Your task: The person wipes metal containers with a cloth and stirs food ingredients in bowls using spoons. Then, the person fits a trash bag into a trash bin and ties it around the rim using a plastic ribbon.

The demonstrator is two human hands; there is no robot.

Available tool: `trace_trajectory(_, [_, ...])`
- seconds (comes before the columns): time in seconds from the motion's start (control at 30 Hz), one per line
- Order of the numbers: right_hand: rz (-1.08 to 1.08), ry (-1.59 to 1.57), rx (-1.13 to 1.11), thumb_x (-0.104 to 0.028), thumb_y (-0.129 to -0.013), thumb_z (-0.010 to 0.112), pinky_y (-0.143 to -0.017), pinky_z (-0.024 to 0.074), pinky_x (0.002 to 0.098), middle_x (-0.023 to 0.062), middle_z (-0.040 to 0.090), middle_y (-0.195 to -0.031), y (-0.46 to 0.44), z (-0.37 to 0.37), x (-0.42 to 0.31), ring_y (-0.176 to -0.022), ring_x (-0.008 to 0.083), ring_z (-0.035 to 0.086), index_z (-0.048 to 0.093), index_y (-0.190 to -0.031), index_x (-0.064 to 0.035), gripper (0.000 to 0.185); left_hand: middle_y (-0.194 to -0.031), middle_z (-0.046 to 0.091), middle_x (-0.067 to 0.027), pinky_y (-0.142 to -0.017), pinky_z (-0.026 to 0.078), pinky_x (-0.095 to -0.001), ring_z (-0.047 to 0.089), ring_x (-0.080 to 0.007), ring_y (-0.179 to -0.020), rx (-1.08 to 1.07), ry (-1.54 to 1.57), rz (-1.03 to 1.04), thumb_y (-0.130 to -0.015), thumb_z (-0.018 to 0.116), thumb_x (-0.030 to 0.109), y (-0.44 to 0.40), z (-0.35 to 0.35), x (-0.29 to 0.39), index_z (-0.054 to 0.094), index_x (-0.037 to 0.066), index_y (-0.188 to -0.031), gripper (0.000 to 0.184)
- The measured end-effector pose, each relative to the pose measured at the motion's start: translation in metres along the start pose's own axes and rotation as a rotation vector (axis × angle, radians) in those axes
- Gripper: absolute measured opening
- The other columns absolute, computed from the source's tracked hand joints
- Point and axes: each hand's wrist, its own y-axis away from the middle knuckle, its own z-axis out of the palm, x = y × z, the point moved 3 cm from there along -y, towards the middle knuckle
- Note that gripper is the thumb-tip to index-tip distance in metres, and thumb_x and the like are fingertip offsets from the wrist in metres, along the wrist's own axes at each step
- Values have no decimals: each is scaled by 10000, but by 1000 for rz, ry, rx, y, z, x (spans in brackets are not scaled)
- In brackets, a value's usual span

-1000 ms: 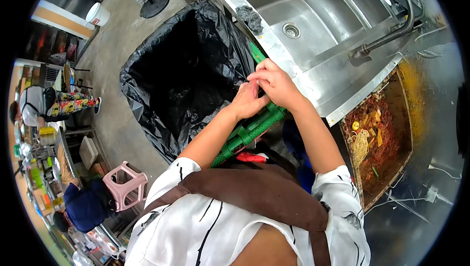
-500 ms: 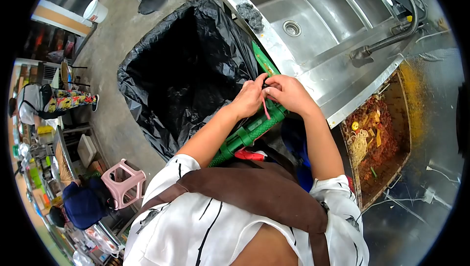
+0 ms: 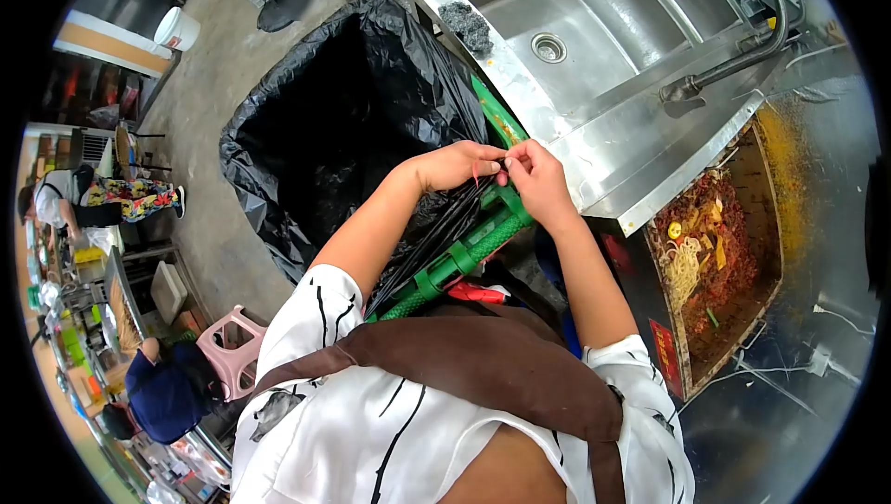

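My left hand [image 3: 455,166] and my right hand [image 3: 540,185] meet fingertip to fingertip over the near right corner of a bin. My left hand is closed in a pinch, with a thin pink string [image 3: 476,172] hanging from its fingers. My right thumb and fingers are pinched too; what lies between them is hidden. A black garbage bag [image 3: 418,86] lines the bin and hangs over its far and left rim. Its folds draw in toward my left hand along the near side. Beneath my hands runs the bin's green handle bar [image 3: 455,264].
A steel sink [image 3: 520,86] with a curved faucet [image 3: 733,77] stands right of the bin, a dark scrubber [image 3: 466,29] on its edge. Below it is a box of food scraps [image 3: 770,253]. A pink stool [image 3: 232,351] and people are at left.
Gathered black plastic now shows along the near side of the bin. The pink string, which hung low between my hands, now hangs shorter by my left fingers. My right hand has turned more upright.
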Motion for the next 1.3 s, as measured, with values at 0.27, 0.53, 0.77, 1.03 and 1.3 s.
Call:
trace_trajectory(0.27, [-673,493,241,68,-709,601,-649,465,368,142,554,-789,36,1,-18,-731,315,562,532,-833,-10,162,-1051,635,-80,-909,387,-240,551,-113,-974,-9,196,-108,-837,558,65,0,-4,8,594,-15,-1128,304])
trace_trajectory(0.53, [-679,421,272,93,-679,600,-612,470,351,131,562,-800,35,-2,-16,-700,293,562,526,-831,-11,198,-913,670,-57,-796,461,-225,598,-105,-855,88,0,-76,-812,610,47,0,-10,12,653,6,-1031,226])
trace_trajectory(0.77, [-446,301,299,92,-754,559,-596,478,280,109,535,-820,33,-4,-3,-672,208,593,496,-863,3,154,-902,645,-49,-989,303,-441,574,-221,-939,134,-867,80,-851,572,135,-4,0,28,640,94,-1035,201])
trace_trajectory(1.03, [-268,-127,403,69,-820,508,-599,487,253,85,490,-840,38,10,9,-681,147,590,473,-873,14,83,-1173,483,-81,-911,323,-386,443,-256,-1069,428,-1202,344,-783,583,169,31,26,43,591,97,-1113,338])
trace_trajectory(1.3, [-198,186,473,-9,-764,580,-558,431,324,114,516,-728,26,7,9,-603,230,523,509,-812,-15,86,-1143,484,-102,-794,404,-370,513,-285,-934,459,-1139,186,-764,547,84,45,43,30,543,50,-1164,402])
